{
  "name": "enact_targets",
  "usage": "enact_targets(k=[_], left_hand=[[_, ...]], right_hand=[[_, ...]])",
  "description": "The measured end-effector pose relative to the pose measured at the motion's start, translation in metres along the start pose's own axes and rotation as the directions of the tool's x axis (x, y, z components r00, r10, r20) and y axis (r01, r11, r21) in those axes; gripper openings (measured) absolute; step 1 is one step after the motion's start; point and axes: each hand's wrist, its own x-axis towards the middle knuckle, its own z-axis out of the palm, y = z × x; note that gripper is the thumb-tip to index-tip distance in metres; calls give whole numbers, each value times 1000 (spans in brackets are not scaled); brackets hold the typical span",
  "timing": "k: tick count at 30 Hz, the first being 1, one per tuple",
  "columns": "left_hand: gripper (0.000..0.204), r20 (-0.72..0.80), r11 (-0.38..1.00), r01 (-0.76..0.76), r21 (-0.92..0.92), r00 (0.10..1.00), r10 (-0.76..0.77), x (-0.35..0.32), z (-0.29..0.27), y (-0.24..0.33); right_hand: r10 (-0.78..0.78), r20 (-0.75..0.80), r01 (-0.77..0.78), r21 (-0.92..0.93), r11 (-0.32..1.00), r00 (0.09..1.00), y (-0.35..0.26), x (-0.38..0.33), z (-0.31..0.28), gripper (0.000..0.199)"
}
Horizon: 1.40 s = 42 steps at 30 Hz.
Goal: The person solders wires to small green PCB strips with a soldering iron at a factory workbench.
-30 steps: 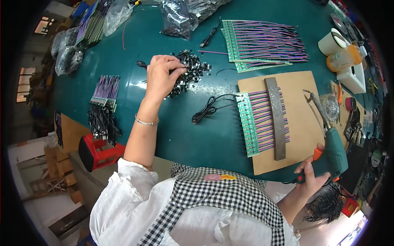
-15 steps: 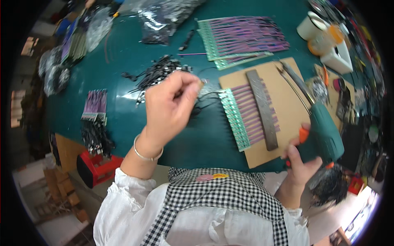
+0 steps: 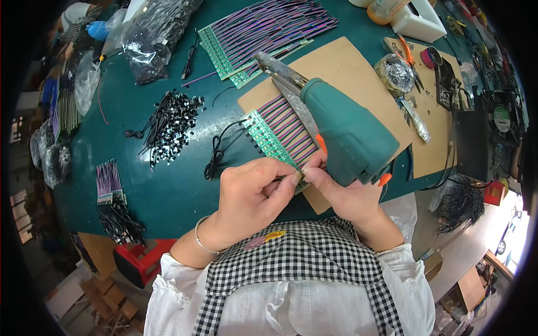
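While the left hand (image 3: pixel 252 193) is curling its fingers (image 3: pixel 287 187) together around a small part too tiny to make out, the right hand (image 3: pixel 344 196) is meeting it at the near edge of the counter (image 3: pixel 168 190), thumb and forefinger pinching that same part. The right palm is also gripping a green soldering gun (image 3: pixel 350 131), its metal tip pointing away toward the far edge. Just beyond the fingers, a green circuit strip with purple wires (image 3: pixel 280 131) is lying on a brown cardboard sheet (image 3: pixel 358 61). A black cable (image 3: pixel 221 148) is trailing off the strip's left end. Farther left, a heap of small black parts (image 3: pixel 171 126) is sitting mid-counter, and another wired strip (image 3: pixel 263 28) is resting near the far edge.
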Motion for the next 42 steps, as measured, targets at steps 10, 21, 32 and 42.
enact_targets(k=[10, 21, 32, 42], left_hand=[[7, 114, 764, 301, -571, 950, -290, -10, 5, -11], [2, 36, 728, 300, -616, 934, -355, -9, 0, -16], [9, -102, 867, 348, -357, 908, -407, 4, -12, -34], [8, -189, 884, 383, 269, 921, -342, 38, -27, -65]], right_hand=[[351, -69, -285, 449, 847, 934, -5, 3, 12, 58], [382, -92, -328, 356, 875, 920, -1, 10, 22, 58], [333, -139, -299, 214, 930, 933, -4, 7, 16, 62], [312, -90, -292, 181, 939, 946, -8, -31, -42, 37]])
